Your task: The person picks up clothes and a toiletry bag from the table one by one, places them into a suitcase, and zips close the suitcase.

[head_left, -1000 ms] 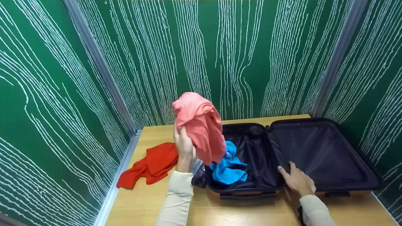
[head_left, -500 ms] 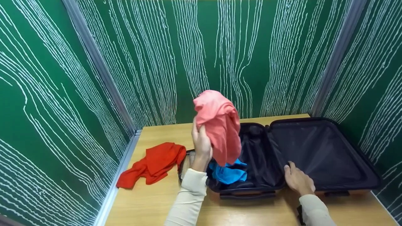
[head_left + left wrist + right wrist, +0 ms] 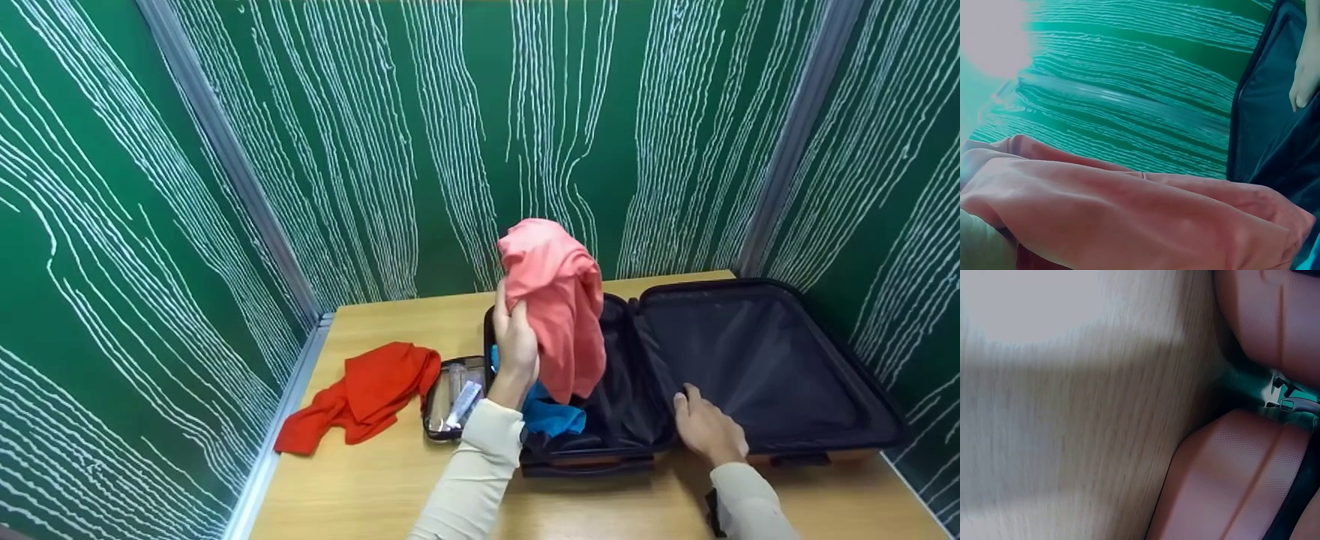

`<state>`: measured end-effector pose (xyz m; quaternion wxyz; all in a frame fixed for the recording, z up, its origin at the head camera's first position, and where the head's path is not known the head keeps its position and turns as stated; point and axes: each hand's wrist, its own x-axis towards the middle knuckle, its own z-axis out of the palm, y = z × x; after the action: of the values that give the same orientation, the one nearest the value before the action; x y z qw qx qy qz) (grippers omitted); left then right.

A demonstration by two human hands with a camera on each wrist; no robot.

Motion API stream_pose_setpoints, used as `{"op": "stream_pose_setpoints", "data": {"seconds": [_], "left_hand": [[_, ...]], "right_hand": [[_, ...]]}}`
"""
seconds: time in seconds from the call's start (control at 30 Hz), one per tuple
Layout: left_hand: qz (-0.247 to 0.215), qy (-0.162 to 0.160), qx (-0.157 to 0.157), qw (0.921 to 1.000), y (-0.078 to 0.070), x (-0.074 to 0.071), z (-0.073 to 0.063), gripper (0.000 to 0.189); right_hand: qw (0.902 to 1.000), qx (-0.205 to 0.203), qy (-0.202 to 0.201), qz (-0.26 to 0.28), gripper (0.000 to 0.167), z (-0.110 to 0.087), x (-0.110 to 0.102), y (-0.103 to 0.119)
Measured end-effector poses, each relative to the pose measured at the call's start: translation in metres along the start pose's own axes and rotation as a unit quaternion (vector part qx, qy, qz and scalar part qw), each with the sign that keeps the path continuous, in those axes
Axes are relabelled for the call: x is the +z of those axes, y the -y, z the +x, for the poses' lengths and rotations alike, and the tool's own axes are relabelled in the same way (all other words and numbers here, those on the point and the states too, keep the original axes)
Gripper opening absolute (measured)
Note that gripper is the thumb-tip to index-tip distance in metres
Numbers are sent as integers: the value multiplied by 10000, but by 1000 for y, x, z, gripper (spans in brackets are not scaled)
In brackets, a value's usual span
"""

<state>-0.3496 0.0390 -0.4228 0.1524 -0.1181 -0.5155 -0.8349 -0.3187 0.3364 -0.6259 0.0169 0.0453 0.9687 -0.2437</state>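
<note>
Above the left half of the open suitcase (image 3: pixel 765 360), the coral cloth (image 3: pixel 562 315) hangs long axis downward, just right of the nearer left hand (image 3: pixel 517 345), which grips it. The right hand (image 3: pixel 709 427) touches the right half's edge; its closure cannot be told.

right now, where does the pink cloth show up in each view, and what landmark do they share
Head: middle of the picture, the pink cloth held up in the left hand.
Left wrist: spread across the bottom.
Right wrist: not in it.
Shared landmark: the open suitcase, toward the right in all three; the right wrist view shows its orange outside.
</note>
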Motion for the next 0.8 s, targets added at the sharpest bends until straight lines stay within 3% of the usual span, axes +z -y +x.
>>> {"op": "stream_pose_setpoints", "data": {"seconds": [0.53,0.8], "left_hand": [[20,35,-209,9998,24,20,24,48],[-431,-10,-149,9990,29,33,45,42]], "right_hand": [[10000,26,-38,69,76,1,5,-2],[9999,14,-88,72,75,0,3,-1]]}}
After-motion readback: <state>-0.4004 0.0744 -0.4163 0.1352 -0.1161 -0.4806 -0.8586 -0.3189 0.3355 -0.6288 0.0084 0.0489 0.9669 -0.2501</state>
